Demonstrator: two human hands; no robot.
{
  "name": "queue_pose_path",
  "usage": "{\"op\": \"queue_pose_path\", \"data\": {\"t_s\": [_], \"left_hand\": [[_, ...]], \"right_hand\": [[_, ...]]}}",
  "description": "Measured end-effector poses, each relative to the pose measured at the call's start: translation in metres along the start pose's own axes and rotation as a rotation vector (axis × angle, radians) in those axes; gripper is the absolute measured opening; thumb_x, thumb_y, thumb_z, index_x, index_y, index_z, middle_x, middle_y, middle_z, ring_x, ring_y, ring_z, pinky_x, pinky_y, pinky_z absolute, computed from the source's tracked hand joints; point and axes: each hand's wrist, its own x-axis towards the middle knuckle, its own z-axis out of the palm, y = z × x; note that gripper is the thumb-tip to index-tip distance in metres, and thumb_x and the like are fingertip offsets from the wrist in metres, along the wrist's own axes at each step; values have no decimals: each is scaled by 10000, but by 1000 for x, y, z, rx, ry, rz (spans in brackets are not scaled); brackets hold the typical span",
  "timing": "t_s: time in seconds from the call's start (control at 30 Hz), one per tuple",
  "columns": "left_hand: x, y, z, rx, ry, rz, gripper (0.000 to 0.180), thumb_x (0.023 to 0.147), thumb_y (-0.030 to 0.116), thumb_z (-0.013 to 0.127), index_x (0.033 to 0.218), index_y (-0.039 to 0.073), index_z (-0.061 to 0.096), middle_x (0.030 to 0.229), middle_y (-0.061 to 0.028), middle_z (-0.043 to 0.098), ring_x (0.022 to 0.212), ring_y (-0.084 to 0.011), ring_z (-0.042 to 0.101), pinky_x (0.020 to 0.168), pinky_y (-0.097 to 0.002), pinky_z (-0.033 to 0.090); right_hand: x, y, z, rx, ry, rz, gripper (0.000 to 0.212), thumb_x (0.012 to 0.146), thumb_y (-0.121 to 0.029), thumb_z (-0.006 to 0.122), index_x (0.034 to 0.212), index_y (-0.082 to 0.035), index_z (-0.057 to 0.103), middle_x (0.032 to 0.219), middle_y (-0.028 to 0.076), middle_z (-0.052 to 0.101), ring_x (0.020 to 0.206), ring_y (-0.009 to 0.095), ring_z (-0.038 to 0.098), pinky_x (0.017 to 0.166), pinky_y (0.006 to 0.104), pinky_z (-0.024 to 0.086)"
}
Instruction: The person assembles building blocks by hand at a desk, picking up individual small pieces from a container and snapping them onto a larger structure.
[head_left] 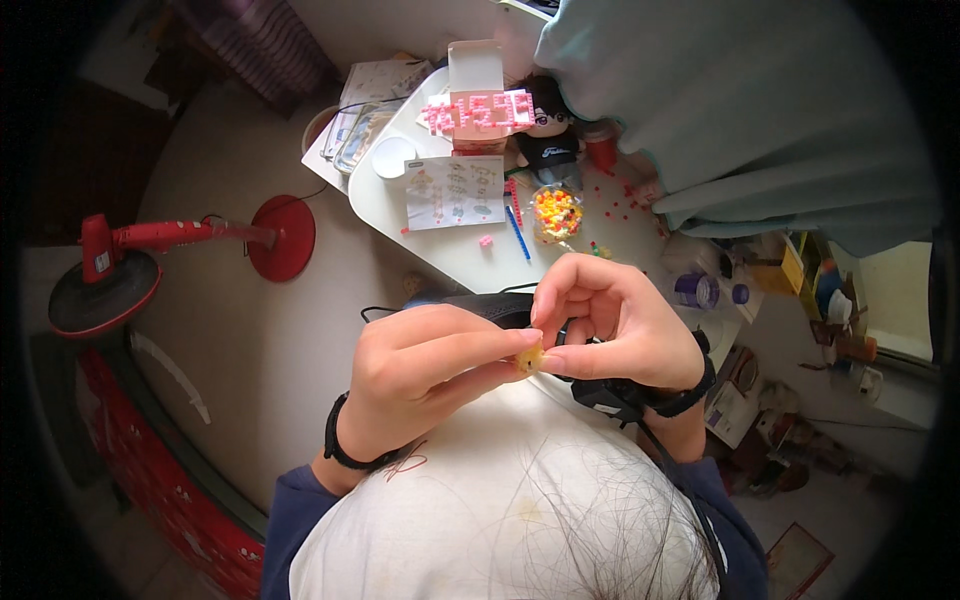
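In front of my chest, my left hand (415, 365) and my right hand (630, 335) meet at the fingertips. Between them is a small yellow piece (530, 360) with a dark spot, mostly covered by the fingers, so its exact kind does not show. The left thumb and fingers pinch it from one side, the right thumb presses it from the other. Beyond the hands on the white table (385, 200) lie a clear container of yellow, orange and red bits (557, 213), a blue stick (518, 235), a small pink piece (486, 242) and a printed picture sheet (455, 195).
A box with pink block shapes (478, 112) and a dark-haired doll (550, 145) stand at the table's back. Red bits lie scattered near a teal curtain (740, 110). A red fan (110, 260) is at left, cluttered shelves (790, 270) at right.
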Motion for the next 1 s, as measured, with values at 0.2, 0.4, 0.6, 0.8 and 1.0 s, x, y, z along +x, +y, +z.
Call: {"op": "queue_pose_path", "data": {"t_s": [0.2, 0.4, 0.6, 0.8, 1.0], "left_hand": [[-1, -1, 2, -59, 58, -27, 295, 688, 18, 782, 973, 41, 709, 782, -67, 688, 674, -176, 663, 585, -254, 513], [-7, -2, -1, -388, 115, -269, 277, 741, -28, 750, 1007, -28, 673, 897, -105, 699, 803, -163, 693, 722, -250, 555], [-6, -4, -2, -712, 125, -335, 257, 806, -59, 680, 1059, -53, 632, 1025, -125, 661, 929, -169, 664, 809, -261, 545], [-4, 0, -8, -801, 177, -388, 233, 824, -72, 653, 1052, -44, 623, 1038, -131, 647, 963, -183, 652, 854, -283, 533], [1, -11, -14, -878, 204, -231, 171, 822, -101, 622, 981, -37, 623, 1040, -132, 627, 993, -198, 616, 870, -313, 512]], "right_hand": [[1, 8, 9, -50, 67, -216, 252, 777, -12, 713, 1001, -28, 600, 943, 19, 604, 835, 64, 590, 630, 171, 467], [3, 11, 26, -633, 328, -668, 263, 747, 48, 701, 998, -32, 694, 906, 67, 650, 747, 118, 629, 585, 209, 488], [5, 10, 32, -809, 403, -882, 248, 727, 51, 722, 963, -23, 697, 889, 103, 686, 765, 226, 673, 654, 262, 523], [5, 17, 35, -244, 440, -740, 206, 798, 120, 634, 976, 19, 651, 951, 119, 681, 850, 169, 668, 693, 227, 520], [10, 17, 45, -210, 330, -588, 189, 802, 101, 657, 974, 26, 639, 954, 106, 655, 844, 128, 651, 698, 208, 514]]}}
